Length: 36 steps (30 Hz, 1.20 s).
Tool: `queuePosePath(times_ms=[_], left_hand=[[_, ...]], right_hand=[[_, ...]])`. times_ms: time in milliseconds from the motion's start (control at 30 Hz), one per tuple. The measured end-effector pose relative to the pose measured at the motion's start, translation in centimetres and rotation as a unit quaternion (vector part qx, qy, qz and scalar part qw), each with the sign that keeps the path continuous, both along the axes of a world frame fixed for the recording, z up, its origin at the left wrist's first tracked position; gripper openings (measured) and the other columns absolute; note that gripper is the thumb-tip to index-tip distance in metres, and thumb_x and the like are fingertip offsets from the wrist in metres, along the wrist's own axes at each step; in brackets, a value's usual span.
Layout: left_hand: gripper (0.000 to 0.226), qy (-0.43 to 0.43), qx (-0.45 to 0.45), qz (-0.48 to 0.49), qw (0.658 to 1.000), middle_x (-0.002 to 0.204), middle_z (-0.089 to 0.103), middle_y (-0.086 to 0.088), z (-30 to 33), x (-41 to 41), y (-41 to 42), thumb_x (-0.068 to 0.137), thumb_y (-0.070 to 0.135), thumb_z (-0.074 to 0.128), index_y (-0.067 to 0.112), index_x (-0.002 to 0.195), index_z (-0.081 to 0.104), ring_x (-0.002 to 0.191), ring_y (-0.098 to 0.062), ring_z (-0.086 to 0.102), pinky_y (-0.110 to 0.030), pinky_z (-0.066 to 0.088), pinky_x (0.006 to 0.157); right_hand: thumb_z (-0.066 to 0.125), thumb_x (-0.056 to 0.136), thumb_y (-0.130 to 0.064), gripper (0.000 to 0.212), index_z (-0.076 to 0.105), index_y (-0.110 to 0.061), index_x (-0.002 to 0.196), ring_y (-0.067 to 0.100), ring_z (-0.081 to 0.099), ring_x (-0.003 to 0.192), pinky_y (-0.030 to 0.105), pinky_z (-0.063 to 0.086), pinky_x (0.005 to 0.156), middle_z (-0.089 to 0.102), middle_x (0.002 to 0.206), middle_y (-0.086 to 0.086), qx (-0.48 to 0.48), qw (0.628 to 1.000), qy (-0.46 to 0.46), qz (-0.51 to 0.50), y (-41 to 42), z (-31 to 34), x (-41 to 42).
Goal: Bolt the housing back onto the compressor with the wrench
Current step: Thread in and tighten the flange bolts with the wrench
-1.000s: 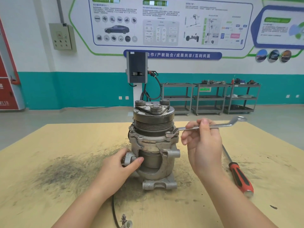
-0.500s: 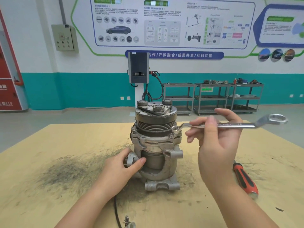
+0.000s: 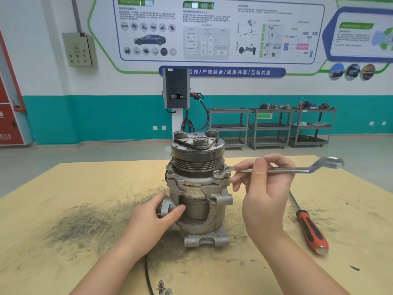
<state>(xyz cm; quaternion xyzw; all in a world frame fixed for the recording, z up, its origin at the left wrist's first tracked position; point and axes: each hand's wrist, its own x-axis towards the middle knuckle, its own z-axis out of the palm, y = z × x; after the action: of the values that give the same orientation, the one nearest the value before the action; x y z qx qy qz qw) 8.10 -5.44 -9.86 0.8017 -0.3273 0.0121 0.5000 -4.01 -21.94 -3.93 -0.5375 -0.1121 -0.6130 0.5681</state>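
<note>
At the middle of the dusty worktop point(image 3: 63, 188) the compressor point(image 3: 197, 188) stands upright on its cast foot, pulley end up, its long axis vertical. Cast metal like this looks heavy, stiff and likely greasy, so it should be steadied low on the body. The left hand point(image 3: 153, 220) does so, thumb and fingers curled round a lug on its left flank. The housing point(image 3: 191, 182) sits as a flange below the pulley grooves, with the wrench point(image 3: 276, 169) ring seated on a bolt at its front right. This slim, rigid steel bar lies nearly level, its long axis running rightward, open end blurred. The right hand point(image 3: 263, 188) pinches its shank mid-length; holding farther out would probably give more leverage. A red-handled screwdriver point(image 3: 308, 228) lies farther right.
</note>
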Motion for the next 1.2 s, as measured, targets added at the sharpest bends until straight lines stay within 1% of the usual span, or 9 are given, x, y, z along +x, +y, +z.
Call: queuePosePath(times_ms=[100,300,433,600,833,967,1033,1100,1200], left_hand=[[0.048,-0.007,0.000,0.003,1.000,0.082,0.071,0.019,0.1,-0.1,0.0,0.070,0.071,0.057,0.029,0.092,0.064,0.070,0.003,0.064,-0.009,0.044,0.059],[0.037,-0.034,0.018,0.060,0.997,0.071,0.066,0.002,0.0,0.0,-0.7,0.085,0.052,0.067,0.017,0.080,0.057,0.060,-0.009,0.055,-0.017,0.035,0.051],[0.037,-0.060,0.008,0.087,0.994,0.063,0.058,0.008,0.1,-0.9,-1.2,0.086,0.046,0.069,0.016,0.072,0.052,0.055,-0.004,0.048,-0.016,0.034,0.051],[0.037,-0.038,0.027,0.095,0.994,0.084,0.064,0.000,0.7,-1.8,-1.2,0.088,0.048,0.067,0.013,0.083,0.056,0.080,-0.018,0.059,-0.027,0.039,0.066],[0.042,0.014,0.058,0.282,0.957,0.098,0.056,-0.003,0.6,-9.2,-4.3,0.091,0.058,0.052,0.017,0.097,0.048,0.090,-0.022,0.057,-0.035,0.045,0.073],[0.055,0.042,0.207,0.279,0.937,0.146,0.033,-0.026,0.9,-13.4,-8.0,0.096,0.063,0.036,0.013,0.116,0.027,0.134,-0.034,0.042,-0.034,0.039,0.106],[0.064,0.073,0.275,0.233,0.930,0.155,0.013,-0.034,1.9,-14.6,-8.6,0.094,0.068,0.034,0.013,0.124,0.024,0.143,-0.037,0.029,-0.034,0.034,0.108],[0.067,0.044,0.293,0.207,0.932,0.146,0.036,-0.026,2.6,-14.9,-7.4,0.092,0.073,0.030,0.016,0.125,0.030,0.132,-0.033,0.046,-0.033,0.042,0.093],[0.065,-0.046,0.207,0.234,0.949,0.088,0.057,0.009,4.5,-14.1,-3.1,0.078,0.084,0.017,0.024,0.099,0.028,0.080,-0.012,0.061,-0.025,0.043,0.060]], right_hand=[[0.045,0.102,-0.029,0.011,0.047,-0.040,0.104,0.016,0.064,0.062,0.024,0.052,0.057,0.062,0.083,0.010,-0.149,0.986,-0.024,-0.064,1.1,-0.7,0.0],[0.051,0.100,-0.017,0.011,0.057,-0.008,0.099,0.016,0.064,0.086,0.024,0.054,0.077,0.064,0.093,0.008,-0.294,0.946,-0.027,-0.136,1.1,-1.2,-0.3],[0.047,0.102,-0.020,0.013,0.058,-0.026,0.102,0.019,0.065,0.078,0.032,0.056,0.072,0.063,0.093,0.006,-0.198,0.966,-0.088,-0.142,-0.3,0.8,-1.1],[0.045,0.103,-0.026,0.022,0.056,-0.043,0.093,0.016,0.067,0.069,0.030,0.056,0.064,0.064,0.083,-0.009,0.005,0.985,-0.051,-0.166,-2.3,2.2,-1.7],[0.044,0.102,-0.020,0.029,0.055,-0.042,0.086,0.021,0.067,0.067,0.031,0.056,0.062,0.065,0.079,-0.001,0.069,0.988,-0.014,-0.136,-2.0,2.4,-3.2],[0.043,0.103,-0.018,0.016,0.052,-0.023,0.091,0.020,0.065,0.058,0.026,0.052,0.054,0.066,0.074,0.000,0.108,0.994,0.003,-0.027,-0.5,2.6,-4.8],[0.042,0.103,-0.015,0.015,0.050,-0.016,0.090,0.018,0.063,0.055,0.023,0.051,0.051,0.066,0.071,0.002,0.144,0.989,0.025,0.040,-0.4,2.8,-5.8],[0.043,0.102,-0.015,0.015,0.051,-0.014,0.090,0.018,0.062,0.054,0.023,0.051,0.050,0.067,0.070,0.004,0.162,0.982,0.052,0.076,-0.9,2.9,-7.2],[0.045,0.100,-0.017,0.014,0.054,-0.013,0.089,0.019,0.064,0.056,0.023,0.052,0.051,0.068,0.071,0.006,0.159,0.979,0.095,0.081,-2.1,2.7,-9.4]])
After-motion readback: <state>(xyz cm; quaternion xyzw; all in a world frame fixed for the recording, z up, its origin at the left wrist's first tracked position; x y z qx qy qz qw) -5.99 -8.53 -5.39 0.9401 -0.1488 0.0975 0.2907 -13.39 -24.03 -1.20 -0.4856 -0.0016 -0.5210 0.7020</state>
